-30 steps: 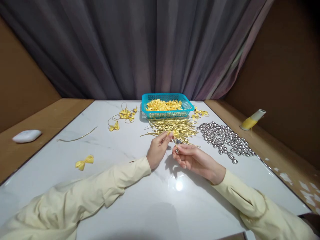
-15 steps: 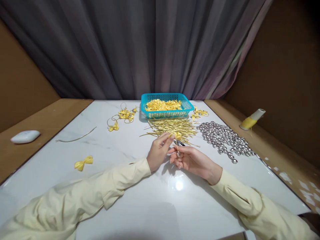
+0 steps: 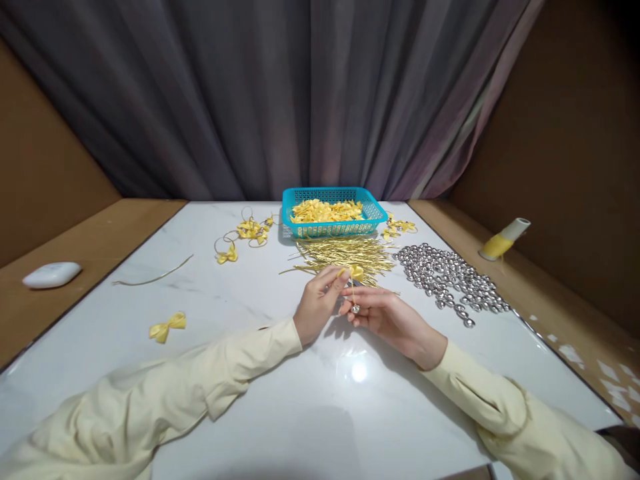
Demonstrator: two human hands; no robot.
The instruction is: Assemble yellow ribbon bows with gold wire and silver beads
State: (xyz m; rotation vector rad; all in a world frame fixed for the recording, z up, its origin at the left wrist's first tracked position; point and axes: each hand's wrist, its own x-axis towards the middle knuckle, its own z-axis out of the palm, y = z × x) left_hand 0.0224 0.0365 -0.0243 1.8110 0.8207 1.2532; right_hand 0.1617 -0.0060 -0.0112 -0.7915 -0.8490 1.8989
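Observation:
My left hand (image 3: 321,300) pinches a yellow ribbon bow (image 3: 356,272) between thumb and fingers, above the middle of the table. From the bow a thin strand runs down to a small shiny silver bead (image 3: 355,309), which looks like a jingle bell. My right hand (image 3: 390,320) is close on the right, palm turned inward, its fingers stretched loosely and apart. The bead hangs in front of these fingers; whether it touches them I cannot tell. Behind the hands, a dark object is mostly hidden. A single yellow bow (image 3: 167,327) lies at left.
A teal basket (image 3: 334,231) of yellow bows stands at the back, with gold twist ties (image 3: 345,253) before it. Silver beads (image 3: 453,277) spread at right. Looped bows (image 3: 253,230) lie back left, near a loose gold cord (image 3: 155,277). A yellow thread spool (image 3: 503,241) stands far right.
My right hand has shifted slightly and its fingers have straightened a little. The silver bead now hangs more freely in front of them. My left hand keeps its pinch on the bow.

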